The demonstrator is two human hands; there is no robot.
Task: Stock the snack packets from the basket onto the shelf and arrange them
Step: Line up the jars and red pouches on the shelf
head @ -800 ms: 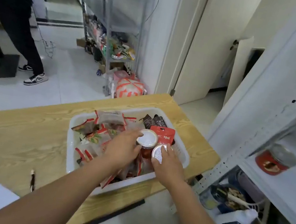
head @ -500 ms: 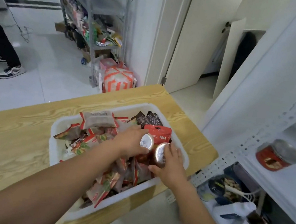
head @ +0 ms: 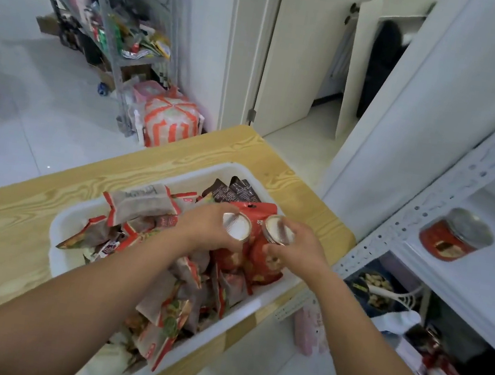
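At my far left the wooden table (head: 8, 232) ran under my forearms, and beyond it on the floor a wire rack (head: 119, 23) stood crowded with goods too blurred for me to name, an orange-and-white striped bag (head: 171, 119) beside its foot. The white basket (head: 74, 219) sat on the table's right end, near the edge closest to the shelving, heaped with snack packets (head: 141, 203) in brown, red and green wrappers. My left hand (head: 204, 229) was over the basket's right half, fingers curled round the left tub (head: 236, 226), a red tub with a pale round lid turned up toward me. Just beside it was the right tub (head: 278, 230), red with the same kind of lid, and my right hand (head: 301, 250) gripped it, thumb low on its red side and fingers wrapped over the lid's rim. Both tubs were above the packets; I could not tell whether their bases rested on them. To the right, the white shelf (head: 482, 286) held one red can (head: 454, 237) with a silvery top, well apart from my hands, and the level below it was a blur of cluttered things.
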